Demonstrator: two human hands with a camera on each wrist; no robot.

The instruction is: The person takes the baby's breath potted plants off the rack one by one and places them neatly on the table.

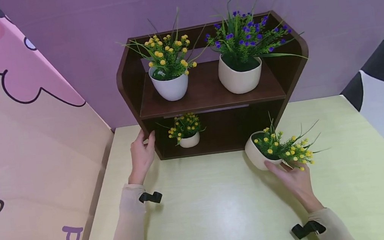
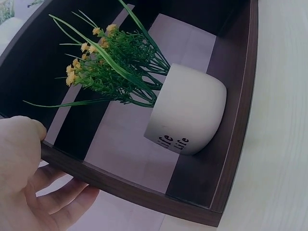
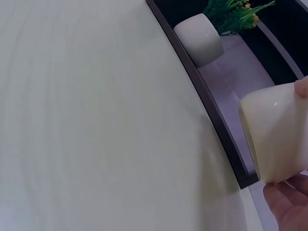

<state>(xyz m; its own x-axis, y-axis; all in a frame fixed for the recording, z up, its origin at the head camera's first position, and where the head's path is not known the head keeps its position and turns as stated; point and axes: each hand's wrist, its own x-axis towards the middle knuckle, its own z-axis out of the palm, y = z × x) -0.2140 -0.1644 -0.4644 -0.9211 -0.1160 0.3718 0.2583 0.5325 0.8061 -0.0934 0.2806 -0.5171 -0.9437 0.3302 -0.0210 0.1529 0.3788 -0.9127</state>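
My left hand [image 1: 142,153] grips the left side panel of a dark brown two-tier shelf [image 1: 197,107], thumb inside and fingers outside. In the left wrist view that hand [image 2: 29,178] curls round the panel's edge. My right hand [image 1: 295,181] holds a white potted plant [image 1: 261,154] with yellow flowers, tilted to the right, at the shelf's lower right front corner. From the right wrist, the pot [image 3: 276,130] shows between thumb and fingers. A smaller potted plant [image 1: 189,140] with yellow flowers stands on the lower tier at the left; its pot [image 2: 190,108] bears the word "Life".
On the upper tier stand a yellow-flowered pot [image 1: 171,84] at left and a purple-flowered pot [image 1: 240,75] at right. The shelf rests on a pale wooden table [image 1: 213,209], against a purple backdrop [image 1: 68,43]. A printed panel [image 1: 37,149] borders the left side.
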